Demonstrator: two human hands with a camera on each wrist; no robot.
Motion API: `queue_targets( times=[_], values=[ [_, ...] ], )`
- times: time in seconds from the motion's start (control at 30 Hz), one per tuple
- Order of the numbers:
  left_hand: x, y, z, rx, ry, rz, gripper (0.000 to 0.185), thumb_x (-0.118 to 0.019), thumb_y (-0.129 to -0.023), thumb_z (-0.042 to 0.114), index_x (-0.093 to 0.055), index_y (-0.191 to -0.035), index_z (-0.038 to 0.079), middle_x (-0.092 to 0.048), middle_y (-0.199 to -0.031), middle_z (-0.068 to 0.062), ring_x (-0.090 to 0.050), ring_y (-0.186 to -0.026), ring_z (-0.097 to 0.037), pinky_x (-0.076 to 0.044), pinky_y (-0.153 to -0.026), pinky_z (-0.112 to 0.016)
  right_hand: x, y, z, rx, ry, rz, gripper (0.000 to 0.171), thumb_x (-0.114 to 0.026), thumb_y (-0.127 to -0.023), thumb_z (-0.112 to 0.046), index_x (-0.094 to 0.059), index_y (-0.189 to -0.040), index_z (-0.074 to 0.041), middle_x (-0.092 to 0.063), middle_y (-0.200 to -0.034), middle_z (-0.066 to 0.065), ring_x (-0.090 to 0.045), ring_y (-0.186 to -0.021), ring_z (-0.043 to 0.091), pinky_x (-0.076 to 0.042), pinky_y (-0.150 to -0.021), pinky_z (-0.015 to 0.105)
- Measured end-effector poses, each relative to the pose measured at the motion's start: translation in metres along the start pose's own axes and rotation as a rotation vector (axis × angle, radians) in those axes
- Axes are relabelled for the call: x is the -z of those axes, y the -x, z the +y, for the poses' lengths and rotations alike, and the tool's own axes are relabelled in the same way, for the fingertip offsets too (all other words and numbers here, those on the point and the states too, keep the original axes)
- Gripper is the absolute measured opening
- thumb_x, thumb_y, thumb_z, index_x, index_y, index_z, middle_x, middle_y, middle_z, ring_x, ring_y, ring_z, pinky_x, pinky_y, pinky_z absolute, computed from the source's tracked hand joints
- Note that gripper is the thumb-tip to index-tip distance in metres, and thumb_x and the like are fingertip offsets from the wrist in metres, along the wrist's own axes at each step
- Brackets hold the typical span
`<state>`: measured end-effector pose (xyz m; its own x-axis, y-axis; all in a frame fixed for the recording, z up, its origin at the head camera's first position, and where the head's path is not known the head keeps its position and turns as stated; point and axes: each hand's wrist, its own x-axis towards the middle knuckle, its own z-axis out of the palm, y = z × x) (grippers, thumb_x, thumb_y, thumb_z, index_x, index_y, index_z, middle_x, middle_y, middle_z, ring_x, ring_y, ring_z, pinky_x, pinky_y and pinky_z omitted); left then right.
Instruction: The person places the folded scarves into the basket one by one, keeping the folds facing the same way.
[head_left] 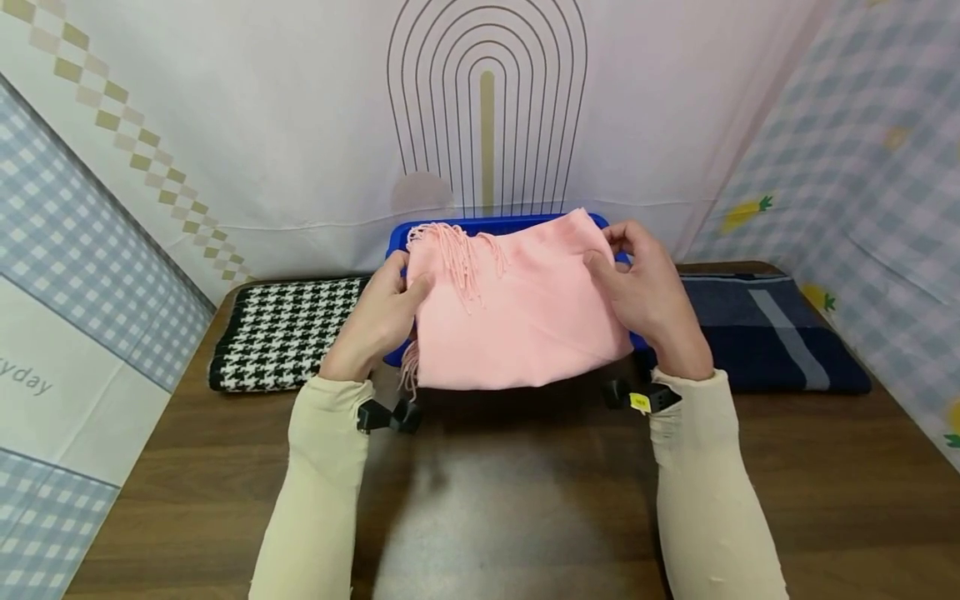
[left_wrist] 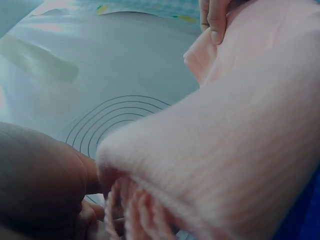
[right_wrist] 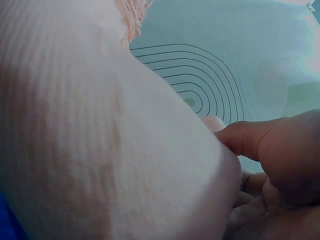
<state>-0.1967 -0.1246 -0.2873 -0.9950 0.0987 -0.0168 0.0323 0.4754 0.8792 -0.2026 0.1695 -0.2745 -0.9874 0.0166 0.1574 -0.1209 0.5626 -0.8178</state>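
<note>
A folded pink scarf (head_left: 517,308) with fringe along its left end is held up between both hands. At its left edge my left hand (head_left: 385,308) pinches the cloth, thumb on the near face, close to the tassels (head_left: 459,254). My right hand (head_left: 648,283) grips the upper right side, the thumb in front and the fingers behind. Behind and below the scarf is a blue tray (head_left: 480,223), mostly hidden by it. In the left wrist view the scarf (left_wrist: 215,135) fills the right half, and in the right wrist view the scarf (right_wrist: 120,140) fills the left.
A black-and-white houndstooth scarf (head_left: 288,333) lies folded on the wooden table (head_left: 510,517) at left. Another folded cloth, navy with grey stripes (head_left: 757,333), lies at right. A printed curtain (head_left: 300,108) hangs close behind the table, with checked cloth (head_left: 877,167) on the right side.
</note>
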Motion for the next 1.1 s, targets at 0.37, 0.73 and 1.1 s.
queue_targets(
  times=[0.37,0.73,1.1],
  values=[
    [-0.001,-0.012,-0.001,-0.029,0.045,0.042,0.018,-0.045,-0.109,0.025,-0.043,-0.109,0.007,-0.045,-0.073,-0.003,-0.049,-0.054,-0.012,-0.043,-0.051,-0.026,-0.005,-0.007,0.004,0.038,-0.046,0.081,0.036,-0.059,-0.103,-0.029,-0.053,-0.128,-0.003,-0.053,-0.121,0.015,-0.059,-0.098,0.027,-0.05,-0.079,0.033],
    [-0.004,-0.024,0.003,-0.038,0.123,0.068,0.023,-0.042,-0.11,0.026,-0.045,-0.12,0.004,-0.048,-0.086,-0.004,-0.054,-0.068,-0.014,-0.046,-0.062,-0.027,-0.003,-0.014,0.004,-0.024,-0.079,0.083,0.045,-0.059,-0.102,-0.033,-0.049,-0.137,-0.005,-0.053,-0.128,0.017,-0.066,-0.105,0.025,-0.054,-0.074,0.023],
    [-0.009,-0.029,-0.002,0.042,0.027,0.09,0.029,-0.04,-0.11,0.029,-0.045,-0.124,0.004,-0.044,-0.097,-0.007,-0.05,-0.09,-0.023,-0.041,-0.08,-0.034,-0.007,-0.017,0.008,-0.052,-0.167,0.073,0.03,-0.059,-0.096,-0.012,-0.044,-0.122,-0.009,-0.053,-0.118,0.011,-0.061,-0.102,0.022,-0.054,-0.079,0.028]
  ],
)
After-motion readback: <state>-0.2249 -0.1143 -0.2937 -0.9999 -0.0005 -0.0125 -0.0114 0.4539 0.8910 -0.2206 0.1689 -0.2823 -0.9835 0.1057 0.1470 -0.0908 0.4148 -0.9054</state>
